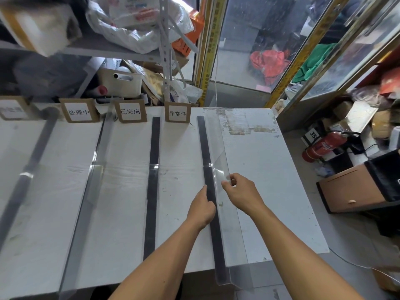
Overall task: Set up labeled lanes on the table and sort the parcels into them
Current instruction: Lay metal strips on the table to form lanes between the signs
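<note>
Reaching forward from the near edge over the white rectangular table (270,191), two bare forearms, each ending at the rightmost lane divider. Pressing down on the dark grey flat base strip of the clear acrylic L-shaped divider (211,191), the left hand (201,207), fingers loosely curled with the forefinger stretched along the strip's left edge. Pinching the transparent upright wall of that same divider between thumb and forefinger, the right hand (240,191), remaining fingers bent narrow behind. Overhanging the near table edge, the divider's front end. Running parallel to the left, three more clear dividers with dark base strips: the middle dark-stripped divider (153,180), the tilted glossy grey divider (95,180) and the far-left blurred grey divider (26,169), all lying lengthwise from near edge toward the back. Standing upright at the back of the table, four brown cardboard-framed white label cards: the right label card reading 异常件 (177,112), the card reading 已完成 (130,111), the card reading 处理中 (79,112), and a leftmost card (13,109) too blurred for reading. Showing no parcels on the lanes. Lying on the floor to the right, a red cylindrical fire extinguisher (322,146) near a brown wooden drawer box (352,189). Sitting behind the labels under grey metal shelving, a cream plastic storage bin (121,83).
</note>
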`<state>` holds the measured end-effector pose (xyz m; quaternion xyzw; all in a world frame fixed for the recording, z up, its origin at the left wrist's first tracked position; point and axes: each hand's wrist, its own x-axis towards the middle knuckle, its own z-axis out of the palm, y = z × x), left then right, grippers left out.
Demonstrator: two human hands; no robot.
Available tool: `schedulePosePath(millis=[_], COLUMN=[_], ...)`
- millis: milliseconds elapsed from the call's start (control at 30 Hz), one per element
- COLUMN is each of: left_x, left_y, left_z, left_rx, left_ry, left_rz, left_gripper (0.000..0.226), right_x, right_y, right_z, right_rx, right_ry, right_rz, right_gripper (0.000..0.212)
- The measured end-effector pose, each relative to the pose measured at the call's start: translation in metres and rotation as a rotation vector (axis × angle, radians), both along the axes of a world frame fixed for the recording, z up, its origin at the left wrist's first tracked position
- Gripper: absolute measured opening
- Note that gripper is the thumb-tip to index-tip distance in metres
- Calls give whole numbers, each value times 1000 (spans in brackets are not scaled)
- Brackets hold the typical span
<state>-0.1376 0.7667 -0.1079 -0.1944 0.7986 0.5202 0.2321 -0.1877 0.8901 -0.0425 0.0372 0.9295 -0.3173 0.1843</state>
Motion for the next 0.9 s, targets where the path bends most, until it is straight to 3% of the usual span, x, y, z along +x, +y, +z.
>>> schedulePosePath(millis=[167, 733, 900], left_x=[-1, -7, -11], left_y=[-2, -8, -11], left_z=[-2, 4, 6], left_rx=[-94, -67, -65], left_ry=[17, 61, 57], left_rz=[-144, -70, -63], left_gripper=[73, 68, 67], right_x=[-1, -9, -12], right_y=[-2, -4, -4], right_z=[-2, -3, -1], right_rx=[5, 45, 47], right_ry=[-7, -32, -34], right_rz=[-6, 0, -9], right_gripper=[19, 24, 48])
